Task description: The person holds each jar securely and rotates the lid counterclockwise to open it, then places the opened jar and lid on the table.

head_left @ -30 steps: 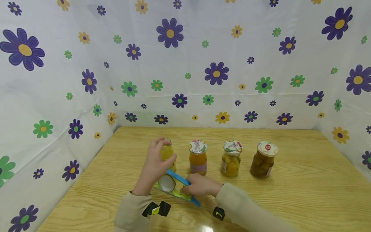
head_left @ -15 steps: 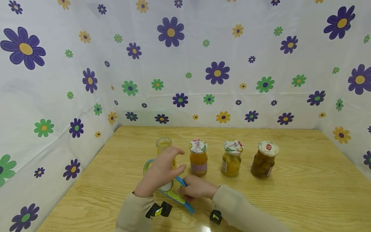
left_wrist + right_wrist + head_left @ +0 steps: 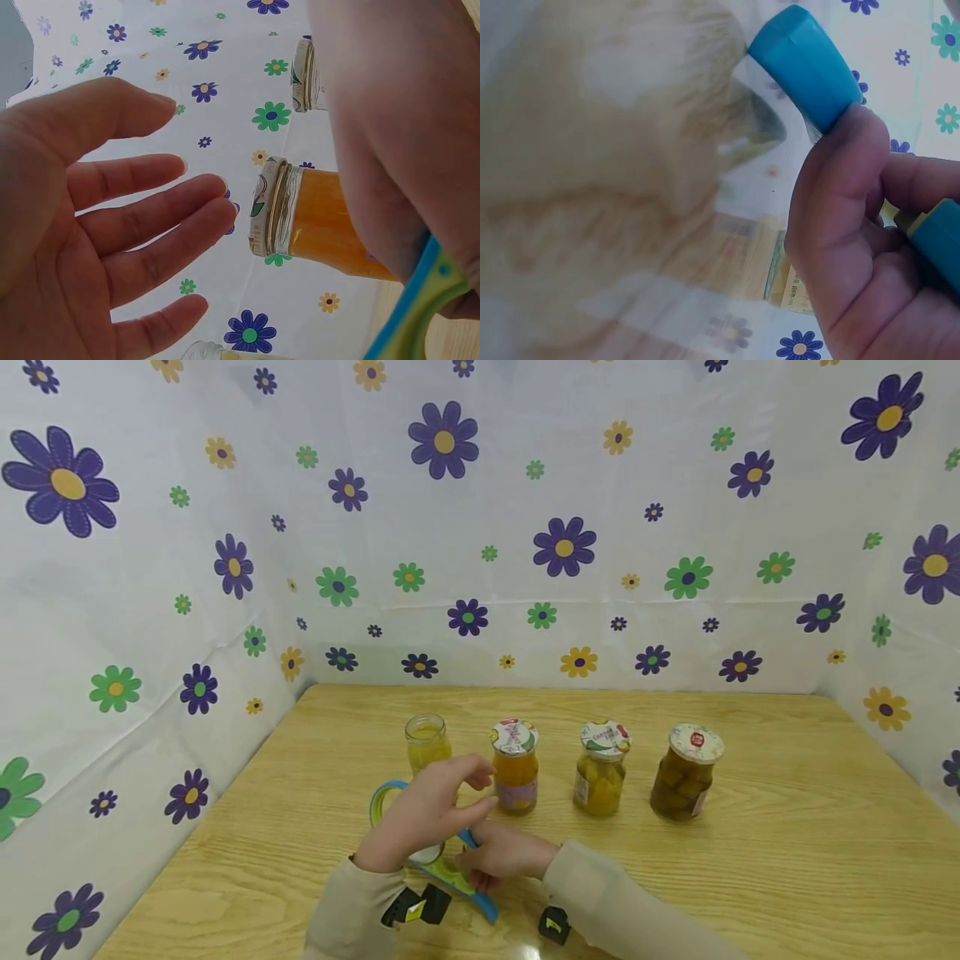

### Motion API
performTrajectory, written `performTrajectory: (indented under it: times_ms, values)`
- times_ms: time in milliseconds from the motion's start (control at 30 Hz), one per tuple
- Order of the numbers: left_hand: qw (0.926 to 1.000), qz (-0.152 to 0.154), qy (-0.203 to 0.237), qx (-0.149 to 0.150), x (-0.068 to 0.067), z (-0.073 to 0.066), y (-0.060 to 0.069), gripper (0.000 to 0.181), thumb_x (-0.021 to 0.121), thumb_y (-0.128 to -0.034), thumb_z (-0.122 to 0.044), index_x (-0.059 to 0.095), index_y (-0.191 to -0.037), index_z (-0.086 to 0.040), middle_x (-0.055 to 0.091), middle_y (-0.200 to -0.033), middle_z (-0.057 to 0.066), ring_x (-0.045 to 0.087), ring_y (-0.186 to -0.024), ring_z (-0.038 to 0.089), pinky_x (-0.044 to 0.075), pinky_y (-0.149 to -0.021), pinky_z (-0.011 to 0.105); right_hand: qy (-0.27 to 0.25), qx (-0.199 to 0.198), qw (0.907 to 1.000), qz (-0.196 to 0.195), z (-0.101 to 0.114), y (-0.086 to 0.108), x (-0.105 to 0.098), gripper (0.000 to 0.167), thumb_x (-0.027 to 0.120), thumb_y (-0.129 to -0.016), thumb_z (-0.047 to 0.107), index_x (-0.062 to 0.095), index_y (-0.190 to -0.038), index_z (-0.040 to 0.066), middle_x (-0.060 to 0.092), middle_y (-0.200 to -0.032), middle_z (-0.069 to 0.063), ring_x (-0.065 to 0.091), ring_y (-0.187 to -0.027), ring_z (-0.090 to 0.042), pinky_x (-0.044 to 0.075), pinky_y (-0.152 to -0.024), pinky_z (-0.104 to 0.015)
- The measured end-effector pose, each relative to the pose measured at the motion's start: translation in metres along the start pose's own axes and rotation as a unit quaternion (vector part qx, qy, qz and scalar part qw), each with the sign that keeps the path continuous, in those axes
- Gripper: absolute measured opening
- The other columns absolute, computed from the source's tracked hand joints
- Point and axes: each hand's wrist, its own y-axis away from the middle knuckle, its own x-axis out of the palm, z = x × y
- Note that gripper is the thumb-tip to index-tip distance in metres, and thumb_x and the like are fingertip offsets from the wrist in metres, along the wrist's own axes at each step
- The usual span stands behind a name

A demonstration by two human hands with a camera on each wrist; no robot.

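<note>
My right hand (image 3: 504,852) grips a blue and green tool (image 3: 480,900), whose blue handle end (image 3: 806,64) sticks out past the curled fingers in the right wrist view. A round white lid (image 3: 426,853) lies within the tool's frame, partly behind my left hand. My left hand (image 3: 426,803) hovers above the tool, fingers spread and holding nothing; its bare palm (image 3: 67,277) shows in the left wrist view. Just behind it stands a lidless jar (image 3: 427,745) with yellow contents. The orange jar (image 3: 516,768), lid on, is right of the left fingertips.
Farther right on the wooden table (image 3: 787,827) stand a jar of yellow pieces (image 3: 600,781) and a jar with dark contents (image 3: 681,785), both lidded. A flower-patterned cloth (image 3: 495,510) hangs behind and at the sides.
My left hand has come away from the yellow jar and moved right and down, uncovering its open top. The tool in my right hand has shifted slightly left and down.
</note>
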Motion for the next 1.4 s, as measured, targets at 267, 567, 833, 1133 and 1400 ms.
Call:
performTrajectory:
  times_ms: [267,567,833,1133,1400]
  values:
    - [0.9999,-0.009,-0.007,-0.008,0.0001,-0.0014,-0.0003,0.028,0.063,-0.0813,-0.016,0.054,-0.105,-0.005,0.062,-0.087,0.001,0.058,-0.079,0.011,0.047,-0.065,0.025,-0.019,0.014,0.9997,0.008,0.0001,-0.0024,0.0002,0.018,0.048,-0.09,0.007,0.048,-0.106,-0.001,0.055,-0.057,-0.009,0.053,-0.046,-0.015,0.048,-0.043,-0.026]
    - [0.9998,-0.006,-0.013,-0.01,0.0012,-0.0001,-0.0003,0.026,0.063,-0.0818,-0.016,0.054,-0.104,-0.006,0.062,-0.087,0.002,0.058,-0.078,0.013,0.048,-0.065,0.03,-0.051,0.03,0.9981,0.018,0.0003,-0.002,0.0024,0.022,0.045,-0.09,0.005,0.041,-0.111,0.0,0.055,-0.057,-0.01,0.054,-0.046,-0.014,0.049,-0.045,-0.027]
    - [0.9996,-0.008,-0.021,-0.016,0.0006,-0.0021,-0.0005,0.027,0.065,-0.0797,-0.019,0.054,-0.103,-0.01,0.062,-0.086,-0.002,0.058,-0.079,0.009,0.047,-0.065,0.026,-0.066,0.04,0.9967,0.026,0.0039,-0.0018,0.0047,0.01,0.043,-0.09,0.002,0.044,-0.081,0.0,0.056,-0.057,-0.01,0.054,-0.046,-0.013,0.049,-0.045,-0.027]
    - [0.9997,-0.007,-0.015,-0.02,0.0017,-0.0022,0.0002,0.03,0.066,-0.0787,-0.021,0.055,-0.104,-0.01,0.063,-0.09,-0.001,0.059,-0.083,0.011,0.048,-0.068,0.029,-0.08,0.046,0.9948,0.042,0.0045,-0.0018,0.0085,0.006,0.04,-0.089,-0.002,0.043,-0.084,0.0,0.056,-0.056,-0.01,0.053,-0.045,-0.012,0.05,-0.046,-0.029]
    - [0.9996,0.001,-0.017,-0.023,0.0005,-0.0016,0.0003,0.035,0.069,-0.0759,-0.024,0.056,-0.105,-0.008,0.063,-0.093,0.0,0.058,-0.087,0.011,0.048,-0.071,0.03,-0.087,0.047,0.9939,0.05,0.0041,-0.0018,0.0094,0.012,0.04,-0.09,-0.001,0.043,-0.079,0.001,0.056,-0.057,-0.01,0.054,-0.046,-0.013,0.049,-0.045,-0.027]
